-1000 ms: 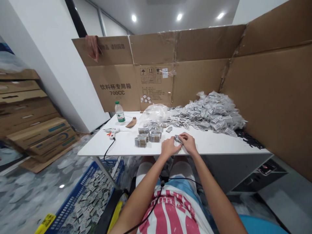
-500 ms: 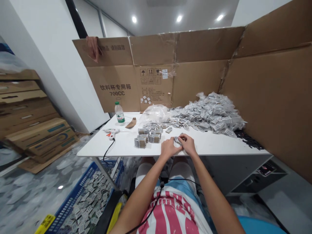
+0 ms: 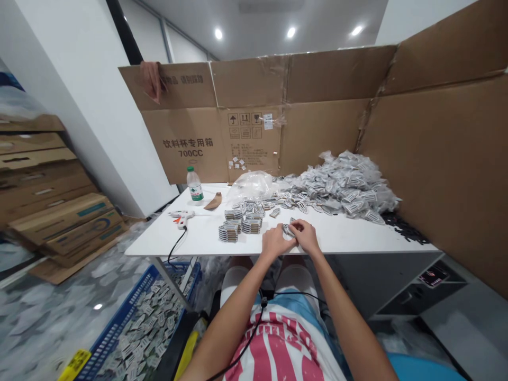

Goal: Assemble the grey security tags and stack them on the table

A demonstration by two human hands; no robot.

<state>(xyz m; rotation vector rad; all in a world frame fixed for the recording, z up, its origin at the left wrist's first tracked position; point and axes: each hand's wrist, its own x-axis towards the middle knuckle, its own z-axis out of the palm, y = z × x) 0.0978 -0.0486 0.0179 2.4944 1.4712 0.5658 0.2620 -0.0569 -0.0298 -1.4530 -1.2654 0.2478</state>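
Near the front edge of the white table, my left hand [image 3: 275,241] and my right hand [image 3: 305,235] meet over a small grey slotted piece [image 3: 286,229]. Fingers of both hands are closed on it, and they cover most of its shape. To the left of my hands stand stacks of similar grey slotted pieces [image 3: 240,225]. One loose grey piece [image 3: 274,212] lies just beyond my left hand. More of them are scattered in front of the large pile of bagged pieces [image 3: 345,182].
A glue gun [image 3: 183,218] with a black cord and a green-capped bottle [image 3: 194,185] are on the table's left side. Cardboard walls [image 3: 250,143] rise behind and at the right. Below left, a blue crate [image 3: 115,323] holds many pieces. Small black parts [image 3: 408,230] lie far right.
My right hand's fingers have shifted slightly over the grey piece. Both hands stay at the same spot, and the stacks look the same.
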